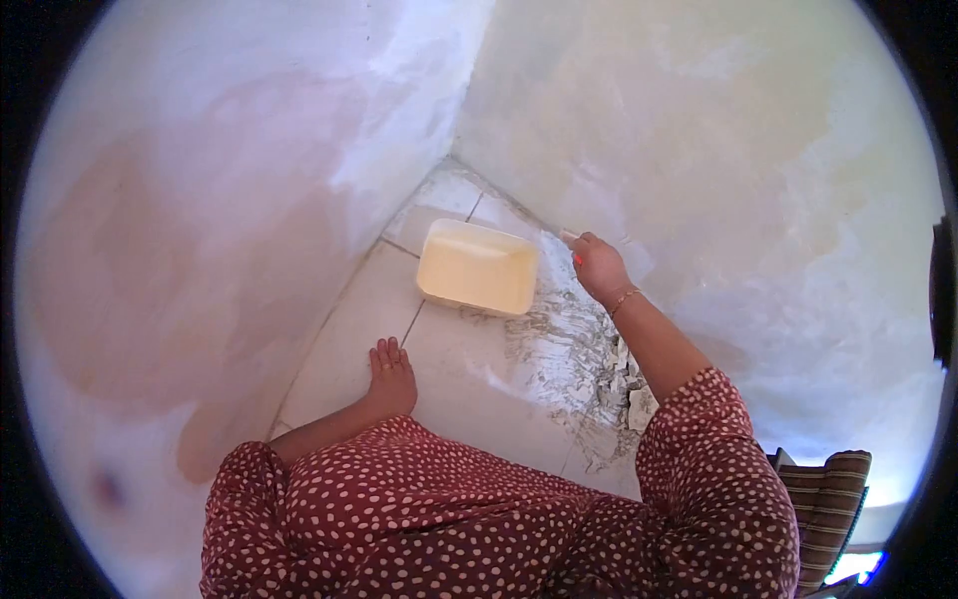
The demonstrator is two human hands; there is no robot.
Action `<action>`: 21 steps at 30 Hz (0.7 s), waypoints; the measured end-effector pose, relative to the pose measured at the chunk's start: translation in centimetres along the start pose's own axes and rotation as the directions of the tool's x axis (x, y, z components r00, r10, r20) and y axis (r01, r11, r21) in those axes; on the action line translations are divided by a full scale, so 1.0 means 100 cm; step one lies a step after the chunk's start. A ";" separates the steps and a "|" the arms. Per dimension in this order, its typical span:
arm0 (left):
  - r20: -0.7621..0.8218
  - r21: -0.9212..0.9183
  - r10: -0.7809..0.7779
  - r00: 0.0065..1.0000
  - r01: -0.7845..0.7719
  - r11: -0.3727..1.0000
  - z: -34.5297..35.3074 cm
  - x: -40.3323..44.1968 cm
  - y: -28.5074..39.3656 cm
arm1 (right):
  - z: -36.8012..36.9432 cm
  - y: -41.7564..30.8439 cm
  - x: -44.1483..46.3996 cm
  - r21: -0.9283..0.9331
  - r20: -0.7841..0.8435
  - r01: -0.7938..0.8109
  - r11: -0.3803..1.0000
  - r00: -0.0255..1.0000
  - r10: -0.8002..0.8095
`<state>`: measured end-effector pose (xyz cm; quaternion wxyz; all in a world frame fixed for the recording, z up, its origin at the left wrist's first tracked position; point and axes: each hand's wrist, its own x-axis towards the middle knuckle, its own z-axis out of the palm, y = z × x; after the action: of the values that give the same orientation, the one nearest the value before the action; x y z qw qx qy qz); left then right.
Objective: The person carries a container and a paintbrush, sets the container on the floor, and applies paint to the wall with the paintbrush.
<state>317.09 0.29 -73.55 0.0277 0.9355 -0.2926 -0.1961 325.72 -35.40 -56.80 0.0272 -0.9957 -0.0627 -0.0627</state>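
Observation:
My left hand (392, 374) lies palm down with its fingers stretched out, at the edge of my dotted dress; whether it rests on my knee or on the floor I cannot tell. My right hand (601, 270) is closed near the foot of the right wall, around a small pale object (569, 235) whose tip pokes out past the fingers. A bit of orange-red shows at the fingers. Between and beyond my hands, a cream rectangular tub (477, 268) sits on the tiled floor (449, 349), left of my right hand.
Two patchy walls, the left wall (230, 200) and the right wall (679, 150), meet in a corner beyond the tub. Wet, whitish smears (564, 339) and broken flakes (639, 404) lie on the floor under my right arm. A striped cushioned seat (828, 509) stands at lower right.

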 end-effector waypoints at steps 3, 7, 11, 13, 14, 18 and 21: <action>0.014 0.105 -0.019 1.000 0.017 0.994 -0.002 0.000 0.000 | 0.003 0.017 0.008 0.040 -0.072 -0.007 0.999 0.997 0.010; -0.019 0.084 -0.035 0.999 0.036 0.996 0.006 0.001 0.003 | -0.134 -0.014 0.009 0.005 -0.404 0.028 1.000 0.914 -0.023; -0.046 -0.003 -0.089 0.995 0.089 0.996 0.012 0.007 0.007 | -0.240 -0.069 -0.014 -0.150 -0.684 0.101 0.983 0.708 -0.177; 0.022 0.026 -0.095 0.995 0.095 0.995 -0.002 0.004 0.009 | -0.229 -0.077 -0.014 -0.135 -0.577 0.092 0.987 0.802 -0.153; 0.054 0.039 -0.101 0.993 0.099 0.994 -0.008 0.003 0.010 | -0.200 -0.067 -0.009 -0.120 -0.459 0.108 0.987 0.875 -0.152; -0.041 0.066 -0.042 0.998 0.045 0.997 0.010 0.006 0.003 | -0.074 -0.039 -0.002 -0.106 -0.012 0.027 0.994 1.000 -0.028; -0.101 0.044 -0.009 0.995 0.014 0.999 0.014 0.007 -0.002 | -0.044 0.007 0.001 -0.007 -0.072 0.008 1.000 0.997 -0.009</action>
<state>317.14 0.13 -75.14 0.0204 0.9462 -0.2899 -0.1422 325.34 -36.40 -52.48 0.0259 -0.9926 -0.0658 -0.0990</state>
